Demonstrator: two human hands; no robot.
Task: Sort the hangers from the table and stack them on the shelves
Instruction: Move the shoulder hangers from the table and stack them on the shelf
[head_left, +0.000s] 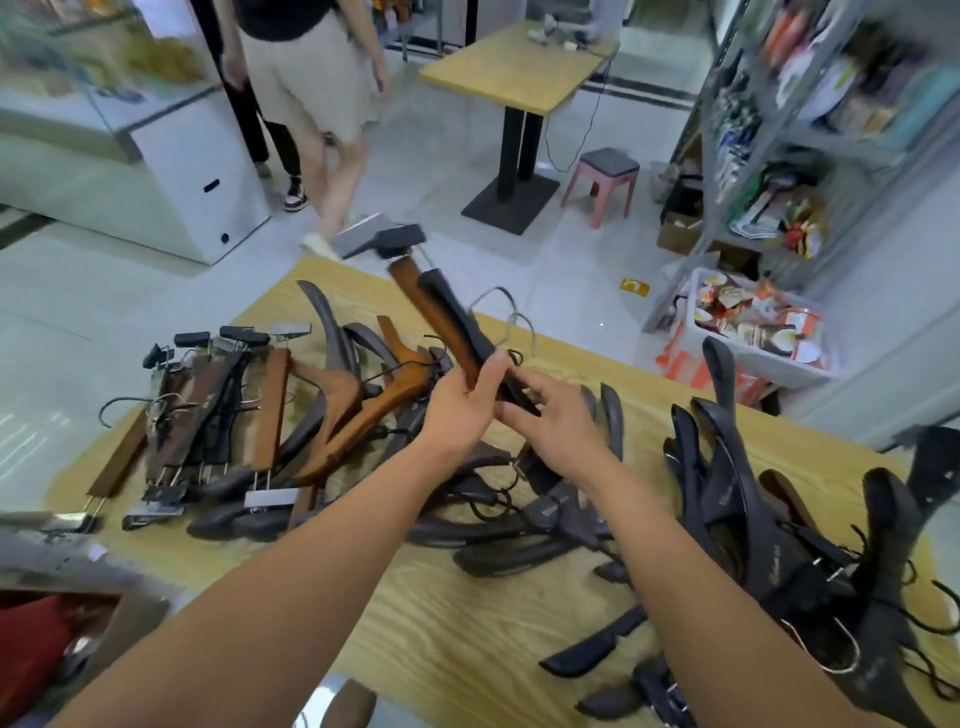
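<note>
sorting looks part done, and stacking, as far as this view shows, not begun. your left hand (460, 402) grips a pair of clip hangers (441, 317), one brown and one black. its fingers are curled round their lower ends and the thumb lies up along them, so they stand tilted above the middle of the table (467, 649). your right hand (553, 418) is just beside it, fingers loosely spread with the tips at the black hanger's near end; whether they pinch it or only touch it cannot be told. on the left of the table a row of clip hangers (218, 410) lies side by side, which reads as a sorted group. in the middle a heap of curved hangers (358, 395), brown and dark mixed, looks unsorted. to the right a pile of dark hangers (769, 525) lies crossed over one another. the shelves (779, 156) stand far right, blurred, with packets on them; no hangers can be made out there. so most of the job is left: the pair you hold probably belongs with the left row, the middle heap wants dividing, and everything must go to the shelves.
</note>
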